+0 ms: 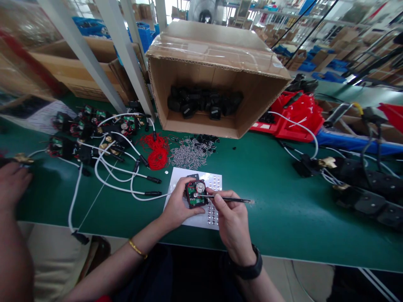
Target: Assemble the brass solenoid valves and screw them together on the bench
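Observation:
My left hand [178, 208] grips a small black housing [196, 201] with a green circuit board and a round metal part inside, over a white sheet [174, 176]. A white cable leads to its left side. My right hand [231, 214] is closed around a thin dark tool [233, 199], whose tip reaches into the open housing. Rows of small shiny discs [213, 214] lie on the sheet. Behind it are a pile of small metal pins [190, 153] and red wires [157, 157].
An open cardboard box [220, 54] with black parts stands behind. Circuit assemblies with white cables [110, 178] lie left, beside another person's hand [12, 184]. Red bins [297, 117] and black housings [371, 197] are to the right.

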`<state>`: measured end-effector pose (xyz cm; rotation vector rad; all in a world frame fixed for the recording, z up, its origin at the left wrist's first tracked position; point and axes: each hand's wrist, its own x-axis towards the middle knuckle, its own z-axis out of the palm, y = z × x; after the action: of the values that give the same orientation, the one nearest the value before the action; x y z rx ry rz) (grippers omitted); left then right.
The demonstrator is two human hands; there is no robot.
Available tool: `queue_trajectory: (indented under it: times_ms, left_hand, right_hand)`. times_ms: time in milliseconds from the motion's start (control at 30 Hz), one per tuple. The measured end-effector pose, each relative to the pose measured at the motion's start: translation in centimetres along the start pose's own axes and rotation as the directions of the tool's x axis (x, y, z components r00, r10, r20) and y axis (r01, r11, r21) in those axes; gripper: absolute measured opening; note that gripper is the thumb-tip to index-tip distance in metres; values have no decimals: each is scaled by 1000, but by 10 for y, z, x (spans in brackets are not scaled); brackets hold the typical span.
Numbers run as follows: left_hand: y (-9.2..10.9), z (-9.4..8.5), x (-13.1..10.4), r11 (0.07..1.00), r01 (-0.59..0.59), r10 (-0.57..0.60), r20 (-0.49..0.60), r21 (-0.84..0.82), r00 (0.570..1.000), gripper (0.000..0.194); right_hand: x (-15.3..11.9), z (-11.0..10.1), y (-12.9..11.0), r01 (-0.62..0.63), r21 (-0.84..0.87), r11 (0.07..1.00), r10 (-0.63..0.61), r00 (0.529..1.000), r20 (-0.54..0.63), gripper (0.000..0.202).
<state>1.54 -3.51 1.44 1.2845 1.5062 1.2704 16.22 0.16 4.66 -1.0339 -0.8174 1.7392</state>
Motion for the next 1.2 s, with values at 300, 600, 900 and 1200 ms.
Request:
queue_trajectory:
  times_ms: [300,600,900,1200]
  left_hand:
    - [0,0,0,1000,-18,19,-5,14,1000,73]
    - [0,0,0,998,-38,38,1,49,999,72]
    - [-2,0,0,998,-35,35,6,55,999,73]
    - [-1,0,1,998,-51,50,7,41,999,71]
  right_hand:
    - [0,1,1,21,-46,999,-21,1000,7,18]
    - [2,0,0,18,-56,998,-17,1000,9,18]
    - [5,-1,-6,-18,-46,999,19,1000,19,20]
    - [3,1,-5,16,-99,995,-14,1000,17,20]
